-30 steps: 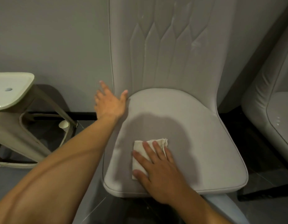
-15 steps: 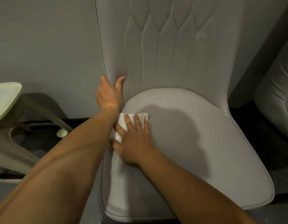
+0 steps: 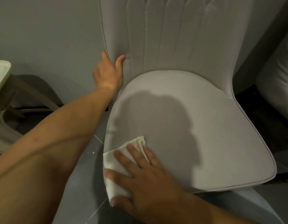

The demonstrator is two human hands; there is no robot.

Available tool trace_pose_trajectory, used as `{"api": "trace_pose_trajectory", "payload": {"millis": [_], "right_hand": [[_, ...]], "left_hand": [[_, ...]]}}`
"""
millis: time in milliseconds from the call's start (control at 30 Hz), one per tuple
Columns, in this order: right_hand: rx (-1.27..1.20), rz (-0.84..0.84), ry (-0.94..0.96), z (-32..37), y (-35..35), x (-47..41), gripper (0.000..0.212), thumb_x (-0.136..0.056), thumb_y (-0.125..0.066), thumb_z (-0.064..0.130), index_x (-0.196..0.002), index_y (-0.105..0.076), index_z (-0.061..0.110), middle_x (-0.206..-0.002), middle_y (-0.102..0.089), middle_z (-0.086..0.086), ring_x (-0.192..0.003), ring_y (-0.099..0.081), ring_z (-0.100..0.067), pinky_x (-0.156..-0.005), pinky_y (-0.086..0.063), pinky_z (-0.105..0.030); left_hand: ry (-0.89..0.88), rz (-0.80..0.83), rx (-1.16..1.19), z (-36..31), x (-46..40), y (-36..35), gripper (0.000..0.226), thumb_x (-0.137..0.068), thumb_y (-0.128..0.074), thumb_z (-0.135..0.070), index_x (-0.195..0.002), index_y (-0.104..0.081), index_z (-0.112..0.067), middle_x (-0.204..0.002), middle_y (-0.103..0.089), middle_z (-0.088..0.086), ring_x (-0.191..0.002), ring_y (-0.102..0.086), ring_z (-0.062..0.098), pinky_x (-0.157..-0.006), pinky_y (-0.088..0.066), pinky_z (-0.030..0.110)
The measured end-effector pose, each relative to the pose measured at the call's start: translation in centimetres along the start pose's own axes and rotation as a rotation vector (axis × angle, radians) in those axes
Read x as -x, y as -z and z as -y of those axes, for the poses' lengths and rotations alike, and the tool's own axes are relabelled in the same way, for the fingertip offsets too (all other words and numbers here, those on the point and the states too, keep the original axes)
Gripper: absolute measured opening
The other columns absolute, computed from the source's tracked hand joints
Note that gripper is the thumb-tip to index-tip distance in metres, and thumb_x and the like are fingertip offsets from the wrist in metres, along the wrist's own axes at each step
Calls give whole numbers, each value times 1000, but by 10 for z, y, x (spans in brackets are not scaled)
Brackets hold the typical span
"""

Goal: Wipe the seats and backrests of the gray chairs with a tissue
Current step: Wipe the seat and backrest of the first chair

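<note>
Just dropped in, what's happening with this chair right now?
A person is wiping a gray chair. The right hand presses a folded white tissue flat on the seat, at its front left edge, partly hanging over it. The left hand grips the left edge of the backrest, thumb in front. A second gray chair stands to the right, and a pale stool to the left.

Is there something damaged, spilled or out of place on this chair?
Nothing stands out. The seat and backrest look intact; only a shadow darkens the seat. The tissue overhangs the seat's left edge under the right hand.
</note>
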State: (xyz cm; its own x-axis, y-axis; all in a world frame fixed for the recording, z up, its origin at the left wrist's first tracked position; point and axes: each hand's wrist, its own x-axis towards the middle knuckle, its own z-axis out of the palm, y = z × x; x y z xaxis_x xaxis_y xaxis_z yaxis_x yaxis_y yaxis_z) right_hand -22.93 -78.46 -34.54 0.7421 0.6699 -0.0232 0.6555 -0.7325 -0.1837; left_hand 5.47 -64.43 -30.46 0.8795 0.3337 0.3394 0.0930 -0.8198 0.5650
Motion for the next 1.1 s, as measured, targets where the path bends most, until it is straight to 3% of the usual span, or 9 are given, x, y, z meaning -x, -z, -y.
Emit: {"api": "trace_pose_trajectory", "payload": {"millis": [67,233,367,500,667,833,933,1000,1100], "right_hand": [[-7,8,-35,-8,7,-22,62,-92,-34,68,-149,-33,44,-165,-20,0,-152,-12,-34,-119,-1,-58],[-48,28,-186,-31,23,-79,65,-96,-28,69,-155,-20,43,-168,5,-1,-152,15,-32,-117,18,-55],[81,28,-13,-33,14,-24,61,-90,-38,64,-147,-39,44,-163,-27,-7,-149,-22,-41,-117,-16,-64],[263,8,48,-61,5,56,50,-102,-34,48,-152,-30,46,-159,-37,-1,-140,-41,-35,-102,-47,-54],[196,34,-117,-94,17,50,63,-94,-29,74,-151,-32,46,-160,-35,0,-144,-37,-33,-107,-25,-50],[-17,11,-357,-131,38,-9,68,-91,0,74,-150,-26,51,-164,-22,6,-152,-17,-26,-121,-12,-51],[-171,-187,-409,-157,43,-42,65,-95,-10,70,-143,-44,42,-153,-42,12,-145,-32,-16,-117,-22,-40],[-546,-428,-531,-162,67,-62,50,-102,-28,60,-128,-61,34,-131,-61,18,-129,-50,-9,-107,-31,-20],[-1007,-885,-634,-161,122,-99,32,-105,-46,38,-129,-64,26,-118,-62,19,-115,-56,1,-92,-37,-1]], "left_hand": [[-2,-5,19,-1,1,1,68,-96,-44,-60,-136,-42,-4,-116,-63,22,-105,-58,43,-80,-41,44],[26,-11,55,-1,2,0,63,-94,-47,-62,-121,-48,-5,-106,-65,24,-97,-59,45,-75,-42,45],[52,-7,70,-2,5,1,73,-88,-53,-67,-127,-47,-5,-101,-66,22,-94,-60,43,-75,-44,44],[169,57,111,-7,11,4,79,-82,-62,-67,-130,-48,-5,-107,-66,20,-100,-60,41,-70,-36,36],[433,312,174,11,39,-3,76,-74,-72,-66,-117,-60,-5,-114,-67,15,-101,-62,35,-75,-46,35],[431,250,85,7,56,-1,72,-82,-66,-61,-128,-55,-7,-119,-64,16,-107,-60,36,-74,-42,35],[403,212,35,2,61,1,65,-85,-63,-63,-120,-56,-8,-114,-65,17,-103,-60,36,-71,-39,34],[399,196,24,1,63,1,61,-84,-62,-64,-111,-58,-9,-109,-66,16,-99,-61,36,-69,-40,34],[384,168,-26,0,62,-1,57,-85,-59,-66,-99,-56,-11,-100,-67,16,-87,-60,33,-65,-39,34]]}}
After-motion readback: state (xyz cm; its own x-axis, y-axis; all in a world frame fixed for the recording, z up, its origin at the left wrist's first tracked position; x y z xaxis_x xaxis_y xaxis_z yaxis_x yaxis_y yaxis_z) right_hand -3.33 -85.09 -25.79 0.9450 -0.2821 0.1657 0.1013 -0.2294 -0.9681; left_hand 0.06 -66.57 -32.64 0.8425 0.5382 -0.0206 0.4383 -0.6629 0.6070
